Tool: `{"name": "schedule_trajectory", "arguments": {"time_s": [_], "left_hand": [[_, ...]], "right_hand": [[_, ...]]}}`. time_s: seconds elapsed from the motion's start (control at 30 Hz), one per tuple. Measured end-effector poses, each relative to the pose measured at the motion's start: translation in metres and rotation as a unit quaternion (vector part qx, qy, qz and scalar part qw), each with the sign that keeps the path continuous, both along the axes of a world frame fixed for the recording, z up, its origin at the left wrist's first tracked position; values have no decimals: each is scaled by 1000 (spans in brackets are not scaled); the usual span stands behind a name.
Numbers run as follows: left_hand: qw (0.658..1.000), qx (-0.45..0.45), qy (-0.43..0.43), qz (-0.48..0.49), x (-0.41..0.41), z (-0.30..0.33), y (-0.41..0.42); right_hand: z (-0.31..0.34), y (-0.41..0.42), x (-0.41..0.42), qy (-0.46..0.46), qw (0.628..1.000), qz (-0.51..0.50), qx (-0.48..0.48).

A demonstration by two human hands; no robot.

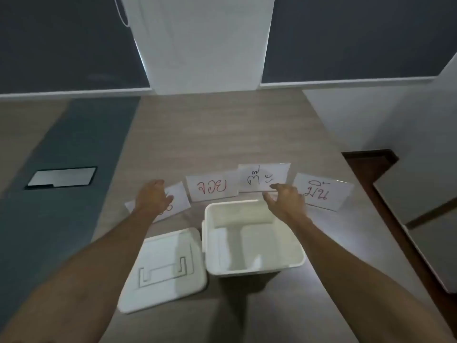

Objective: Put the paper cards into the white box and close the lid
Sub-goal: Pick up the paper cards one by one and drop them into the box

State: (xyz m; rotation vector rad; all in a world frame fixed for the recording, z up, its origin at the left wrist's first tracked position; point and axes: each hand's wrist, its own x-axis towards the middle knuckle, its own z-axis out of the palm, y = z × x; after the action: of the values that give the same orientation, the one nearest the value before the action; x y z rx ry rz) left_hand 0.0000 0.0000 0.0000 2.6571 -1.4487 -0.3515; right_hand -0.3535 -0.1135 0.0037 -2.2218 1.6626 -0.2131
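Head view: a wood-grain desk (222,134) seen from above, both bare forearms reaching forward.
Desk: pale, matte, streaked wood pattern; a dark grey-blue strip runs down its left side with a flat rectangular plate (61,177) set into it.
Box: one white box (291,258), smooth plastic, roughly square with rounded corners, open, standing near the middle of the desk; its inside shows only bare walls and floor.
Lid: one white lid (163,268), flat, rounded corners, with a recessed folding handle, lying on the desk just left of the box and touching it or nearly so.
Cards: four white paper cards, thin rectangles with handwritten red marks, spread in an arc on the far side of the box.
Card positions: far left card (178,201), partly under the left hand; second card (210,188); third card (262,177), overlapping the second card's right edge; right card (321,194), set apart.
Left hand (153,196): palm down, fingers loosely curled, resting on the far left card; a grip cannot be told.
Right hand (284,199): thumb and fingers pinching the near edge of the third card, which is tilted up.
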Motion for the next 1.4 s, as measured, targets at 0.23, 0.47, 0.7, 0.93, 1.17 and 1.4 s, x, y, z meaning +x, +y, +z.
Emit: {"name": "schedule_trajectory", "arguments": {"time_s": [0.23,0.47,0.7,0.93,1.17,1.4], "left_hand": [[998,36,-48,20,12,-15,5],[998,43,-52,19,12,-20,5],[999,21,-28,32,14,-13,10],[992,-116,-45,14,-4,38,10],[966,-237,-96,-40,-70,101,23],[943,-265,-57,-194,-172,95,32]], "right_hand": [[-21,11,-19,-96,994,-36,30],[-31,7,-24,-175,981,-57,63],[-34,5,-23,-203,976,-57,63],[-38,0,-25,-235,964,-66,104],[-44,3,-36,-297,940,-64,158],[-46,8,-35,-340,922,-70,170]]}}
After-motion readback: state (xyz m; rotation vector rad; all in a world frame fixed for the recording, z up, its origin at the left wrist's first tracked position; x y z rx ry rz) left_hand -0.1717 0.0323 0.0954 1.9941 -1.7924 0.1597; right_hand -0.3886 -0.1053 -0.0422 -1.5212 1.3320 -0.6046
